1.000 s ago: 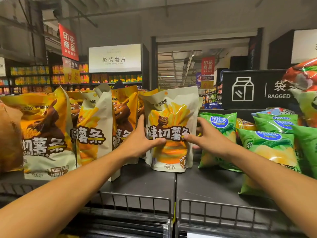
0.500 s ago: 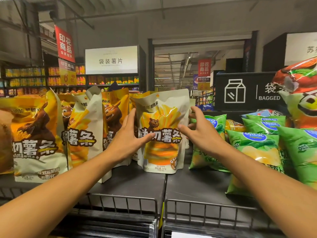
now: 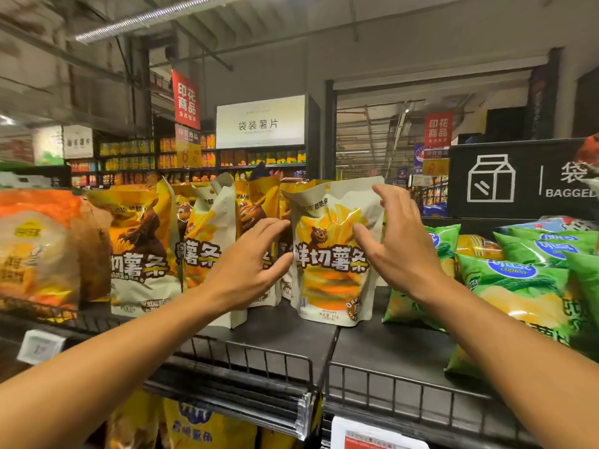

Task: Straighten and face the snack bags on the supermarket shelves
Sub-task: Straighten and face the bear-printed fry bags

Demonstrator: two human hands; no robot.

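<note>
both arms reach forward, left hand [image 3: 249,270] and right hand [image 3: 397,251] spread, fingers relaxed

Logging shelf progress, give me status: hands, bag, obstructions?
Left hand open, right hand open, flanking the fries bag. Bag upright, facing front on shelf. Nothing blocking.

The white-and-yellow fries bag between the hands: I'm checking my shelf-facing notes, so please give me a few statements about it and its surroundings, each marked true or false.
1. The fries bag stands upright with its front facing the camera. True.
2. The right hand is clenched in a fist around the bag's top. False: its fingers are spread and loose beside the bag's right edge.
3. Green chip bags lie to the right of the fries bag. True.
4. The left hand holds a price tag. False: it holds nothing, open beside the bag's left edge.
5. The black shelf has a wire rail along its front. True.
</note>
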